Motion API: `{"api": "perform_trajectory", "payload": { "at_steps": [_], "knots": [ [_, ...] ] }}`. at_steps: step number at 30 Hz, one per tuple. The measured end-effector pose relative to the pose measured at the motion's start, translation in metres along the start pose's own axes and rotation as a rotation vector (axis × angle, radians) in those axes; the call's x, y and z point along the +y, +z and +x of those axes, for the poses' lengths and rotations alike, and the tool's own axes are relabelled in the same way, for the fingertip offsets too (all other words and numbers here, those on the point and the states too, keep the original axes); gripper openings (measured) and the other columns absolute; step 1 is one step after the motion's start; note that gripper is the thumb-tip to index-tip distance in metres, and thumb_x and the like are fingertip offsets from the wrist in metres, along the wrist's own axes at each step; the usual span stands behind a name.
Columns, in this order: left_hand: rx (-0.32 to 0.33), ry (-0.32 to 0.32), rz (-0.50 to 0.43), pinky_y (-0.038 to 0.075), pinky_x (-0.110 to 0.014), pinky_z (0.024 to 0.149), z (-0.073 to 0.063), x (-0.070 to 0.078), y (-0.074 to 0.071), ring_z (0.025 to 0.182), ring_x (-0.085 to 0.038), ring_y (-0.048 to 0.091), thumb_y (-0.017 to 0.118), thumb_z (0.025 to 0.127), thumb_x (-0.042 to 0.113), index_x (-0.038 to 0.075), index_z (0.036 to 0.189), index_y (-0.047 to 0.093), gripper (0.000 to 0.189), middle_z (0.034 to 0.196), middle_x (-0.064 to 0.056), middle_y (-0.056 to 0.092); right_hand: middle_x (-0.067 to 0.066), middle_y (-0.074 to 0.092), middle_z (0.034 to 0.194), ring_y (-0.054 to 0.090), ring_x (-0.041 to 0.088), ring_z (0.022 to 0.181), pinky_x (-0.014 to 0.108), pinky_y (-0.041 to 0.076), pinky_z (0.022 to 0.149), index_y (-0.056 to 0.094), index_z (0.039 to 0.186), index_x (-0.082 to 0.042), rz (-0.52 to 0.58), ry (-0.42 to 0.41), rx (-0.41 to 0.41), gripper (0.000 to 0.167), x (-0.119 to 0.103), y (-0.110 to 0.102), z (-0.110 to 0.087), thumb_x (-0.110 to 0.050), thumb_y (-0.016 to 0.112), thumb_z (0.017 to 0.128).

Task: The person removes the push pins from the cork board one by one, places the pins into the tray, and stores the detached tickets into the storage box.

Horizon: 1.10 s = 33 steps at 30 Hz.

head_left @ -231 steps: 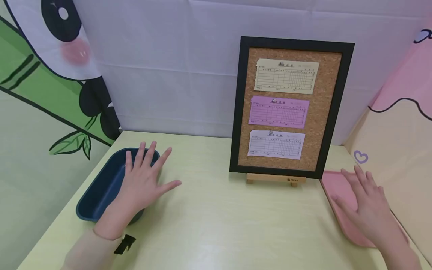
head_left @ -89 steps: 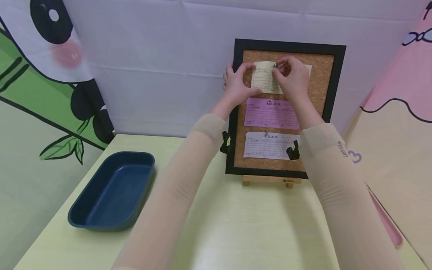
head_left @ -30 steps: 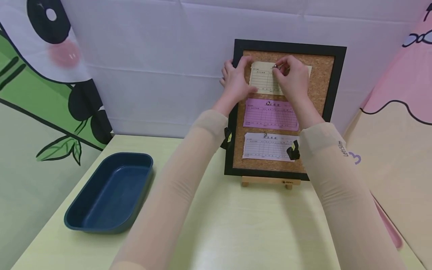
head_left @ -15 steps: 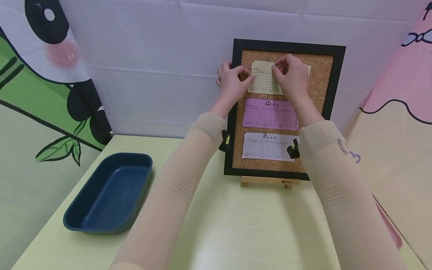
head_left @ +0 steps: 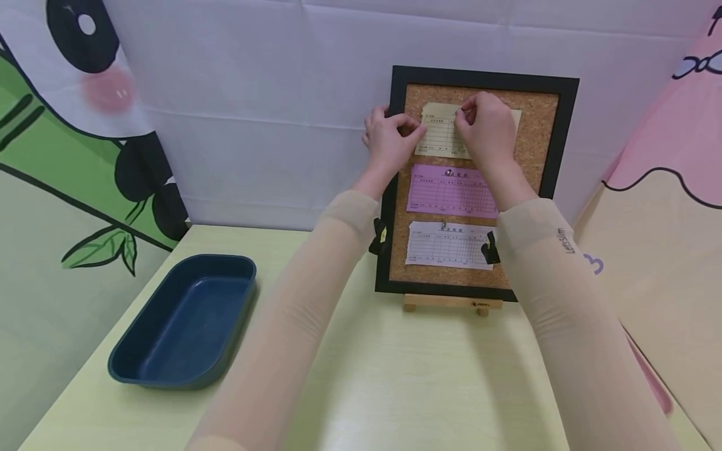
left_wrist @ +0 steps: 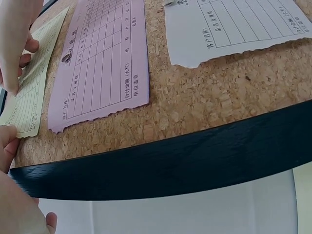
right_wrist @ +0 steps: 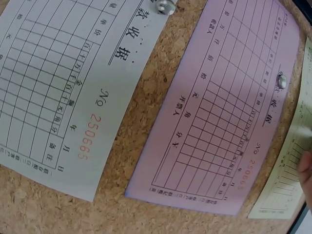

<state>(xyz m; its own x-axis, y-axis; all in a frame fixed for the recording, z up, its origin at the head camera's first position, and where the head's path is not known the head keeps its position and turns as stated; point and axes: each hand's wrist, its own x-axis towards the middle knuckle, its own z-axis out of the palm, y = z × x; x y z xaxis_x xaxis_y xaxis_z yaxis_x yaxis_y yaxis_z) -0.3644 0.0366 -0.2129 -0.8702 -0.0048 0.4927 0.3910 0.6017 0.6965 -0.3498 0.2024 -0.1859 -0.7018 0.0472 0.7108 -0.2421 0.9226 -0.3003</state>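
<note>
A black-framed cork board (head_left: 533, 138) carries a yellow receipt slip (head_left: 437, 138) at the top, a purple one (head_left: 451, 194) in the middle and a white one (head_left: 442, 247) below. My left hand (head_left: 389, 141) pinches the yellow slip's left edge between thumb and forefinger. At that slip's top middle, my right hand (head_left: 491, 128) pinches a push pin, which its fingertips now hide. Clear pins show on the purple slip (right_wrist: 214, 117) and white slip (right_wrist: 53, 83) in the right wrist view. The left wrist view catches fingertips at the yellow slip's edge (left_wrist: 29, 114).
A small wooden easel (head_left: 451, 301) supports the board on the pale table (head_left: 423, 388). To the left stands a deep blue tray (head_left: 180, 319). A pink tray (head_left: 654, 382) is mostly covered by the right sleeve. Printed cloth (head_left: 271, 113) hangs behind.
Both hands have gone from over the trays to the board. The left hand's thumb and forefinger have closed together on the yellow slip's edge. The pin at the right fingertips has become hidden.
</note>
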Motion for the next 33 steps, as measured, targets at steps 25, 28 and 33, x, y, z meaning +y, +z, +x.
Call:
{"api": "perform_trajectory", "payload": {
  "at_steps": [25,28,33],
  "knots": [
    [0.0,0.002,0.017,0.017,-0.038,0.107,-0.0006,-0.0009,0.0004,0.137,-0.017,0.021,0.064,0.088,0.041,0.023,0.095,0.072,0.021,0.147,-0.001,0.032,0.022,0.058,0.087,0.057,0.034,0.072,0.044,0.05,0.066,0.056,0.096,0.008,-0.123,-0.234,0.027,0.022,0.0029,0.0024,0.0036,-0.012,0.046,0.094],
    [0.0,0.004,0.014,0.017,-0.038,0.108,-0.0009,-0.0007,0.0004,0.137,-0.017,0.021,0.064,0.088,0.041,0.022,0.095,0.072,0.021,0.147,-0.001,0.032,0.022,0.058,0.087,0.057,0.034,0.072,0.044,0.05,0.066,0.056,0.096,0.009,-0.109,-0.246,0.04,0.022,0.0045,0.0026,0.003,-0.011,0.047,0.093],
    [0.003,0.005,0.005,0.016,-0.038,0.108,-0.0008,-0.0016,0.0009,0.137,-0.016,0.021,0.064,0.088,0.041,0.022,0.094,0.072,0.021,0.147,-0.001,0.032,0.023,0.058,0.088,0.057,0.033,0.074,0.043,0.05,0.068,0.056,0.095,0.009,-0.074,-0.257,0.053,0.021,0.0059,0.0025,0.0015,-0.01,0.048,0.092]
  ]
}}
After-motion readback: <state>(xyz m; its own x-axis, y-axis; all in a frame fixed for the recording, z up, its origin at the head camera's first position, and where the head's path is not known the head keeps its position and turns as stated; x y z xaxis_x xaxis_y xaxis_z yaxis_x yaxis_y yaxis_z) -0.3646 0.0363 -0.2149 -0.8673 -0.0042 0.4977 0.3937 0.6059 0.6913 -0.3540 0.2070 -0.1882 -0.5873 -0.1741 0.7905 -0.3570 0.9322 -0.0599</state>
